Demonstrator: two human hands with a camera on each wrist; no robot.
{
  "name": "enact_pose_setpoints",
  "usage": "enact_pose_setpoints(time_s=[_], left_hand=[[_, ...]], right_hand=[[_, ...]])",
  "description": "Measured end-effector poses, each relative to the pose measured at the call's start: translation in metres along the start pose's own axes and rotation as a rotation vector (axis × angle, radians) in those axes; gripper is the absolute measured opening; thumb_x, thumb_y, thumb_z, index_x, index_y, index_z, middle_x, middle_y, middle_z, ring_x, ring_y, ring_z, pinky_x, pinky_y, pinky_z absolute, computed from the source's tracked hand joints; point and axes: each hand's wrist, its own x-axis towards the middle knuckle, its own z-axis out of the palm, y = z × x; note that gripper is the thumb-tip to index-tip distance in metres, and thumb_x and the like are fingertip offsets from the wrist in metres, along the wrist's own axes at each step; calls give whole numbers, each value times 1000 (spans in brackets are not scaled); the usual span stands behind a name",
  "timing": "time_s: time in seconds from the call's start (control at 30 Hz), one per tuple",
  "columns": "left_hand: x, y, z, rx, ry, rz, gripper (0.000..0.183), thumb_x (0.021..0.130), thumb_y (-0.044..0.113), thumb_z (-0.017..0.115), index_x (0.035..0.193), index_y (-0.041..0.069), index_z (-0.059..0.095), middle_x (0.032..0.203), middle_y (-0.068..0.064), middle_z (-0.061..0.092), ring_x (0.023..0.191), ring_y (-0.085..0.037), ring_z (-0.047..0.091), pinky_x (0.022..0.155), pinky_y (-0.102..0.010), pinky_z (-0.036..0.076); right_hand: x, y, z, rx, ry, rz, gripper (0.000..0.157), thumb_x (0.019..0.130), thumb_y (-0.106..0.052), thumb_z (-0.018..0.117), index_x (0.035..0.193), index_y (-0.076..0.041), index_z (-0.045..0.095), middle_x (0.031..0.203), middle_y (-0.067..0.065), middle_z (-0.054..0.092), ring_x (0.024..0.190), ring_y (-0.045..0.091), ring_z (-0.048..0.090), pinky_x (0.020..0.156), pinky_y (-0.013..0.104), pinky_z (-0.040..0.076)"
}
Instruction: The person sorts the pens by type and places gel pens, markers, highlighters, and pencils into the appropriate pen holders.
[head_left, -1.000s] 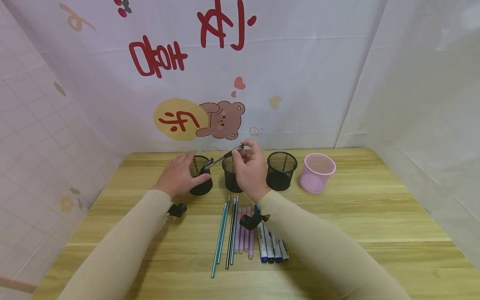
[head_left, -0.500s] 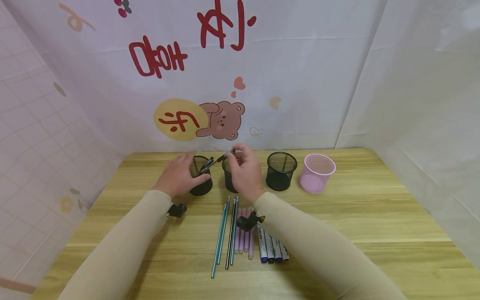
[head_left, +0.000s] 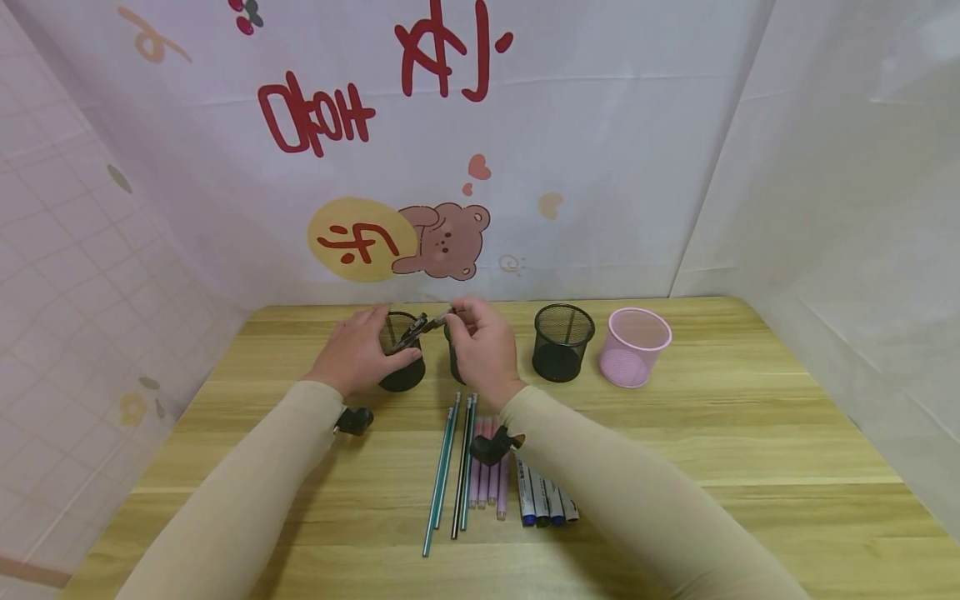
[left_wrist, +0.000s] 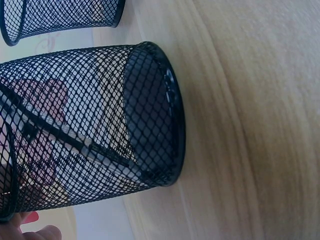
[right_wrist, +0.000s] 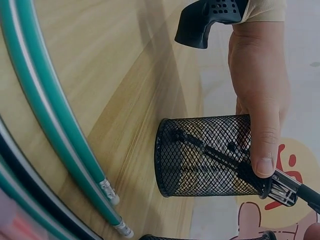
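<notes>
My left hand [head_left: 352,354] grips the leftmost black mesh pen holder [head_left: 402,379], its thumb across the near side of the rim. Between right thumb and fingers, my right hand [head_left: 487,354] pinches a pen [head_left: 438,320], slanted down left into that holder's mouth. Other dark pens [right_wrist: 283,192] lean inside the holder; through the mesh in the left wrist view, pens [left_wrist: 80,142] slope to its base. A second black mesh holder [head_left: 456,362] stands partly hidden behind my right hand.
Right of my hands stand a third black mesh holder [head_left: 562,342] and a pink one [head_left: 633,354]. Nearer on the wooden table [head_left: 675,467] lie teal and black pencils [head_left: 442,475], pink pens [head_left: 492,483] and white markers [head_left: 542,496], some under my right forearm.
My right hand has moved left and slightly down, sliding the pen deeper into the leftmost holder. My left hand stays where it was.
</notes>
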Motion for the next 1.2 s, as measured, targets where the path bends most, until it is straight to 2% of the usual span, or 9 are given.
enact_pose_setpoints(time_s=[0.1, 0.27, 0.5, 0.87, 1.03, 1.2], left_hand=[[1, -1, 1, 1, 2, -1, 117, 86, 89, 52, 167, 7, 27, 170, -19, 34, 158, -40, 31, 128, -67, 21], [2, -2, 2, 5, 11, 1, 114, 88, 85, 55, 166, 5, 29, 169, -20, 36, 157, -40, 32, 127, -67, 22], [2, -1, 1, 3, 18, 3, 110, 90, 79, 60, 166, 5, 29, 169, -20, 36, 157, -40, 33, 127, -68, 22], [2, -1, 2, 2, 13, -7, 115, 88, 86, 55, 166, 7, 28, 169, -20, 35, 157, -41, 32, 128, -68, 20], [2, -1, 2, 1, 17, -9, 108, 91, 76, 62, 166, 6, 28, 169, -20, 35, 157, -41, 32, 128, -68, 21], [1, 0, 2, 0, 18, -6, 106, 92, 72, 64, 166, 6, 27, 169, -20, 35, 157, -41, 32, 127, -68, 21]], right_hand=[[-1, 1, 2, -31, -11, 4, 18, 104, -19, 67, 119, -11, 75, 102, 8, 80, 87, 23, 74, 73, 37, 60], [-1, 1, 4, -47, -24, 17, 20, 104, -20, 67, 120, -11, 76, 102, 7, 80, 89, 22, 75, 76, 38, 61], [-2, -3, 3, -56, -46, 21, 21, 104, -19, 66, 121, -11, 77, 104, 7, 81, 88, 20, 73, 72, 33, 58], [-6, -3, 2, -37, -107, 61, 22, 106, -21, 64, 123, -12, 76, 104, 6, 80, 73, 13, 66, 64, 26, 54], [-6, -4, 0, -30, -116, 63, 22, 106, -19, 64, 123, -10, 75, 109, 7, 80, 70, 13, 66, 62, 26, 54], [-7, -6, -2, -33, -114, 75, 23, 106, -20, 64, 124, -11, 75, 111, 6, 80, 77, 14, 69, 67, 27, 56]])
